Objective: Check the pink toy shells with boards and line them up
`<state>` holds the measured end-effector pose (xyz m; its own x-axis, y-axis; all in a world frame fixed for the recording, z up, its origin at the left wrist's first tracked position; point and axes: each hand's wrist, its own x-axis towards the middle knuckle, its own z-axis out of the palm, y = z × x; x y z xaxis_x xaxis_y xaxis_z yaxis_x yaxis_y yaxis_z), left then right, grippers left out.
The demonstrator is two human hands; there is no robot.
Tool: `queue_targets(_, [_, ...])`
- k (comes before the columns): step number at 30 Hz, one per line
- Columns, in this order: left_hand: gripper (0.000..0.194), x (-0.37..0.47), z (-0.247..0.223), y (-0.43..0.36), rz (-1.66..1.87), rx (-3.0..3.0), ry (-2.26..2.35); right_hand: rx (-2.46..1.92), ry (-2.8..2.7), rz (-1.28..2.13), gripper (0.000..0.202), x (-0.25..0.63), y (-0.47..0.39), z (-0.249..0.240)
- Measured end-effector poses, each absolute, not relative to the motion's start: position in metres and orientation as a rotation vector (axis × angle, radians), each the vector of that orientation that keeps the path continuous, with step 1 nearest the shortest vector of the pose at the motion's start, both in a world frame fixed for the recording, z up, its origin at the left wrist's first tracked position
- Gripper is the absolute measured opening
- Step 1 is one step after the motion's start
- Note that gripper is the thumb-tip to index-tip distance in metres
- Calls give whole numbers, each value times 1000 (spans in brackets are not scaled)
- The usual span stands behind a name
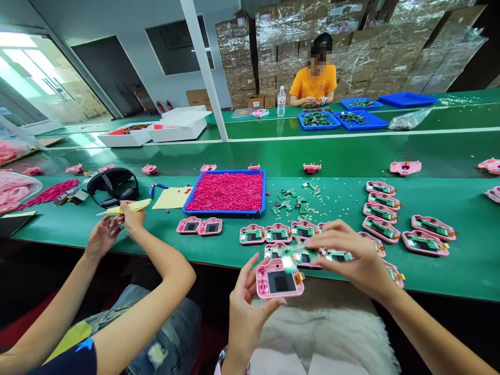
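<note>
My left hand (247,308) grips a pink toy-camera shell (279,282) by its left and lower edges. A dark screen and pink buttons sit in it, and an orange ribbon cable sticks out at its right side. My right hand (349,254) is closed at the fingertips on a small green circuit board (289,255), smeared by motion, just above the shell's upper edge. Behind my hands, on the bench, stand rows of pink shells (278,233) with green boards in them. My right hand hides some of these.
A blue tray (263,192) of small pink parts lies beyond, with loose green boards (291,200) to its right. At left, a co-worker's hands (133,216) hold a yellow tube. Pink shells (406,167) line the green belt. Another person (314,83) sits opposite by blue trays.
</note>
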<state>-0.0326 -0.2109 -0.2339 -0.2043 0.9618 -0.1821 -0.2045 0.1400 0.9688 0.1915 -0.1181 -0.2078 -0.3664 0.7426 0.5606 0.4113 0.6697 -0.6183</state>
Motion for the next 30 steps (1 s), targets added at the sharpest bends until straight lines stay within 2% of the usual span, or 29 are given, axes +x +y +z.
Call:
queue_targets(9, [83, -16, -224, -215, 1304, 900, 1348, -801, -2113, 226, 21, 173, -153, -218])
queue_targets(14, [80, -15, -226, -217, 1287, 945, 1332, -859, -2072, 257, 21, 172, -160, -226])
queue_targets(24, [73, -23, -228, -212, 1153, 919, 1176, -789, -2055, 308, 35, 179, -166, -236])
queue_targets(30, [43, -19, -240, -201, 1026, 1064, 1254, -882, -2010, 347, 39, 177, -176, -256])
